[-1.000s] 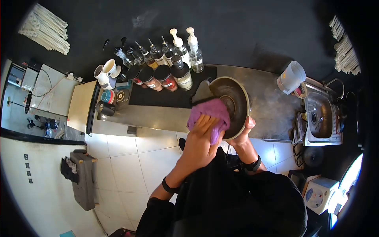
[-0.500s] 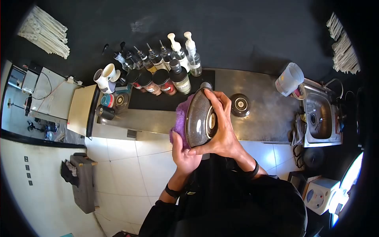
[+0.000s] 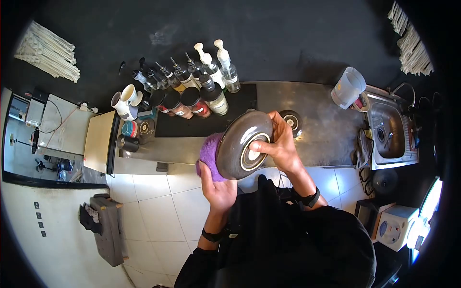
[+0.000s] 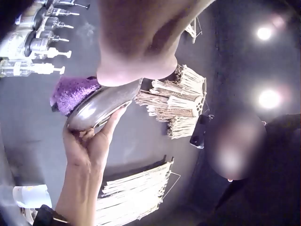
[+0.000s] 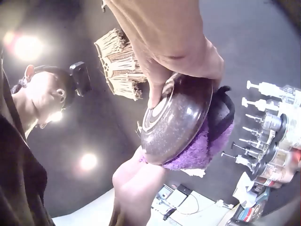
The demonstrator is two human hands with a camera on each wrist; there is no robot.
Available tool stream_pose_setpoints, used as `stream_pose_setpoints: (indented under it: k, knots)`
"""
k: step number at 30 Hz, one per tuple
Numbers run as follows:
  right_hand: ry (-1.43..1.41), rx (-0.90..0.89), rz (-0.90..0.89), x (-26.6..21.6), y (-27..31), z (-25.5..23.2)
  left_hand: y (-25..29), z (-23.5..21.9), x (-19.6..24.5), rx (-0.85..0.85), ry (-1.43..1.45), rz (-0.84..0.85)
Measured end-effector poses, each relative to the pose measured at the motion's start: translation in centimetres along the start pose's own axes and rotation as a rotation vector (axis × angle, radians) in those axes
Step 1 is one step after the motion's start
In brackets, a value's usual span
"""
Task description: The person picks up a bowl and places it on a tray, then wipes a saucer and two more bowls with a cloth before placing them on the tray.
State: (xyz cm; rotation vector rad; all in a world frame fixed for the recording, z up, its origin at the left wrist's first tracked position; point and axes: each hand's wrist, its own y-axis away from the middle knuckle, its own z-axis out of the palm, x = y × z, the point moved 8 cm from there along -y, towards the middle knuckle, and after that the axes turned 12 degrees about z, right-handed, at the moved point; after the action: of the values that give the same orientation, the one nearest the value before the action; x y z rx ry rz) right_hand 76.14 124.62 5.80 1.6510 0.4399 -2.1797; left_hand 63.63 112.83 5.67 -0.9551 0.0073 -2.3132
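Note:
A dark grey glazed bowl is held tilted above the counter's front edge, its pale-ringed base towards me. My right hand grips it, thumb on the base and fingers over the far rim. A fluffy purple cloth lies against the bowl's inner side. My left hand holds the cloth there, thumb along it; its fingers are hidden behind the bowl. In the right wrist view the cloth bulges out past the rim, with a dark grey part beside it.
A small dark bowl stands upside down on the steel counter. Pump bottles and lidded jars crowd a black mat at the back left. A translucent bucket stands near the sink on the right.
The bowl turned from inside-facing to base-facing, then tilted further. My left hand and the cloth moved left with it. My right thumb shifted from the rim onto the base.

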Motion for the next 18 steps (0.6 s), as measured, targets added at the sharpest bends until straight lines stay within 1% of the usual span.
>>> stream_pose_setpoints:
  k: [1, 2, 4, 5, 6, 8, 9, 10, 11, 12, 13, 14, 16, 17, 18]
  knots:
    - [-0.192, 0.029, 0.087, 0.7, 0.1, -0.2, 0.3, 0.4, -0.1, -0.064, 0.035, 0.021]
    - [-0.384, 0.055, 0.172, 1.4, 0.2, -0.3, 0.6, 0.0, -0.2, -0.068, 0.036, 0.025]
    - [-0.410, 0.081, 0.136, 1.1, 0.4, -0.4, 1.6, -0.6, -0.6, -0.133, -0.040, 0.013]
    - [-0.563, 0.094, 0.207, 1.3, 0.8, -0.3, 2.2, -1.1, -0.9, -0.126, -0.110, -0.026]
    - [-0.714, 0.106, 0.280, 1.7, 1.2, -0.1, 2.5, -1.4, -0.9, -0.122, -0.109, -0.025]
    - [-0.754, 0.108, 0.254, 1.9, 1.8, 0.0, 2.8, -3.2, 0.0, 0.035, -0.376, 0.103]
    - [-0.762, 0.088, 0.250, 1.5, 2.1, 0.5, 2.0, -1.2, 0.4, 0.064, 0.052, 0.112]
    - [-0.771, 0.065, 0.243, 1.2, 2.3, 1.0, 1.5, -0.8, 0.4, 0.062, 0.054, 0.118]
    - [-0.790, 0.014, 0.232, 1.0, 2.3, 1.4, 1.1, -1.1, 1.2, 0.102, -0.177, 0.208]
    - [-0.787, 0.008, 0.229, 0.9, 2.4, 1.6, 0.7, -1.2, 2.0, 0.144, -0.408, 0.296]
    - [-0.767, 0.013, 0.194, 0.6, 2.6, 1.6, -0.6, -0.5, 2.3, -0.007, -0.465, 0.420]
    - [-0.747, 0.019, 0.158, 0.3, 2.7, 1.6, -1.2, -0.6, 2.6, -0.008, -0.463, 0.424]
    - [-0.587, 0.057, 0.048, -1.3, 3.0, 1.0, -2.3, 2.8, 4.3, -0.218, -0.872, 0.448]
    - [-0.449, 0.061, 0.007, -1.9, 3.3, 0.9, -2.6, 3.8, 4.6, -0.321, -1.078, 0.451]
    - [-0.311, 0.066, -0.034, -2.4, 3.6, 0.8, -3.0, 4.6, 4.8, -0.428, -1.222, 0.526]
